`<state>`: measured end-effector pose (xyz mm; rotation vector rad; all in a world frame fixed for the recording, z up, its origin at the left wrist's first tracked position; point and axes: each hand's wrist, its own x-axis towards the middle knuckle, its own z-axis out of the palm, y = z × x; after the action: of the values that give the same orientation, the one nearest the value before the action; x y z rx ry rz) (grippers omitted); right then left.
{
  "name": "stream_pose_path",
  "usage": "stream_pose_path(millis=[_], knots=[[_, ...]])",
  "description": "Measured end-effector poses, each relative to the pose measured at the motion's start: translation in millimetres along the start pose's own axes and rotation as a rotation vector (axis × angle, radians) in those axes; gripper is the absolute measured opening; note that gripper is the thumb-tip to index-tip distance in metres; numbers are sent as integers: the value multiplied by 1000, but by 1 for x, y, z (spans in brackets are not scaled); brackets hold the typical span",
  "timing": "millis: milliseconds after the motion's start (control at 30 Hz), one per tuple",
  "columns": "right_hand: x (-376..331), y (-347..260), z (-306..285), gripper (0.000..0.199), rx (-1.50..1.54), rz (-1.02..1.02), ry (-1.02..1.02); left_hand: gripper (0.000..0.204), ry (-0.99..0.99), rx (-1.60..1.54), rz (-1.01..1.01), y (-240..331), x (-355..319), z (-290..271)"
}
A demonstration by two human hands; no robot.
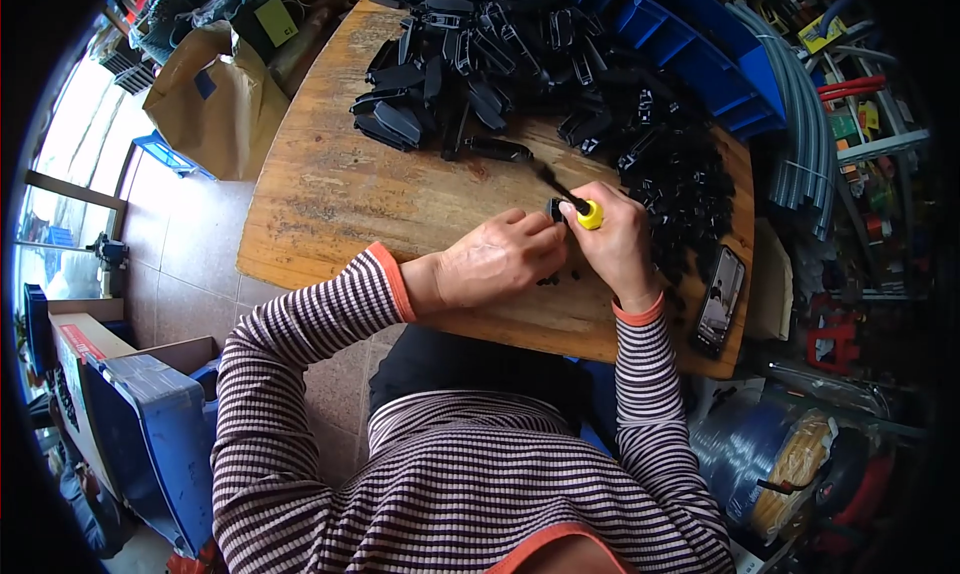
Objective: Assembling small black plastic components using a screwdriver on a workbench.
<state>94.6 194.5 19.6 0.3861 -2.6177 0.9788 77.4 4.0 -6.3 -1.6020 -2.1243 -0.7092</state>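
My right hand (pixel 613 236), above the wooden table (pixel 350 189), is closed around a tool with a yellow grip (pixel 590 215) and a dark shaft (pixel 562 188) slanting up and away to the left. The tool's far end is blurred, so its exact kind is unclear. My left hand (pixel 503 257) is curled closed beside it, its fingertips meeting the right hand's. A small black plastic part (pixel 555 209) shows between them; the left fingers hide most of their grip. Just beyond lies a single long black plastic piece (pixel 497 149).
A large heap of black plastic pieces (pixel 490 49) covers the far side, with smaller black parts (pixel 685 189) at right. Blue bins (pixel 700 44) line the back. A phone (pixel 720 299) rests near the right edge. Grey tubing (pixel 800 124) hangs beyond; a paper bag (pixel 220 104) stands left.
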Motion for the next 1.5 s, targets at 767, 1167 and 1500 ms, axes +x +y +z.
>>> stream_pose_path(millis=[767,1167,1500], knots=[[31,-2,-29,12,614,189,391,29,-3,85,118,-3,11,-4],[1,57,-32,22,-344,238,-10,20,-120,16,-257,-37,13,-7],[-3,37,-35,18,-235,154,85,25,-199,-335,-441,-42,38,-15]])
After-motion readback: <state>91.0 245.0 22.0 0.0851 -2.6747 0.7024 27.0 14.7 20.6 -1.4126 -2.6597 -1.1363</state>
